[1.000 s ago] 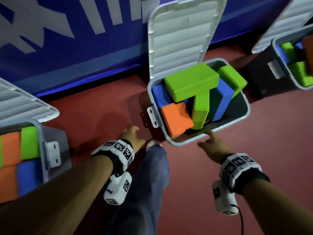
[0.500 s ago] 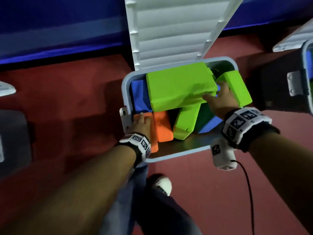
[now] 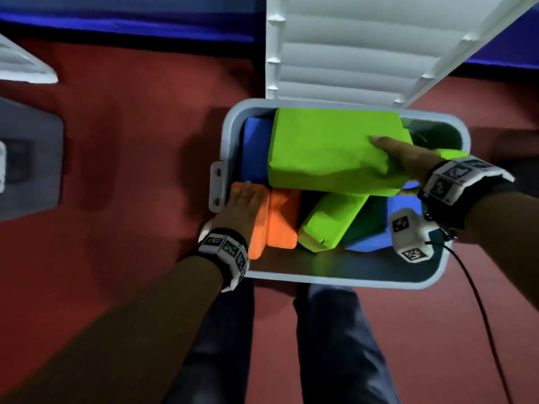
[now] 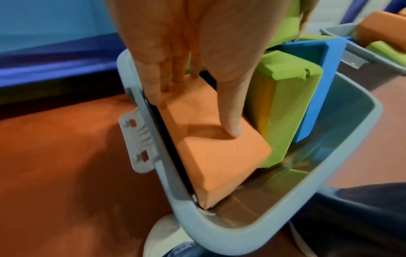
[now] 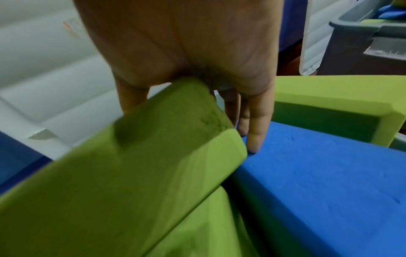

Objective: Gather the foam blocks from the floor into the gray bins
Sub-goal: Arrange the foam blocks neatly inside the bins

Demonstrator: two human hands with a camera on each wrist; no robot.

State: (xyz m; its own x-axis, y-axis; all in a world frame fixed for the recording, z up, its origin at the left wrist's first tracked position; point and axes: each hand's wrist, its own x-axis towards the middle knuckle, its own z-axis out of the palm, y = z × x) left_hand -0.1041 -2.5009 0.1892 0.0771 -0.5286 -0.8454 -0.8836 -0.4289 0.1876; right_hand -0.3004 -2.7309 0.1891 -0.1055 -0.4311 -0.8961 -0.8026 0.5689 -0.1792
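The gray bin (image 3: 335,279) is seen crowded with foam blocks; none is visible on the floor (image 3: 131,170). The large green block (image 3: 329,150), lying topmost, is gripped between the thumb and fingers of the right hand (image 3: 408,161). The orange block (image 3: 259,228) by the left wall is pressed by the straight fingers of the left hand (image 3: 242,205). Only settling appears left, and it may be hindered by the tilted blocks beneath. The raised lid (image 3: 364,45) stands at the far side.

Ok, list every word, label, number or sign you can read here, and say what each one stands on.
No words or numbers can be read in any view.
Left wristband and right wristband: black-and-white square code patterns only, no letters.
Gray bin's latch: raised marks, too blurred to read.
White lid: a faint reddish mark, too blurred to read.
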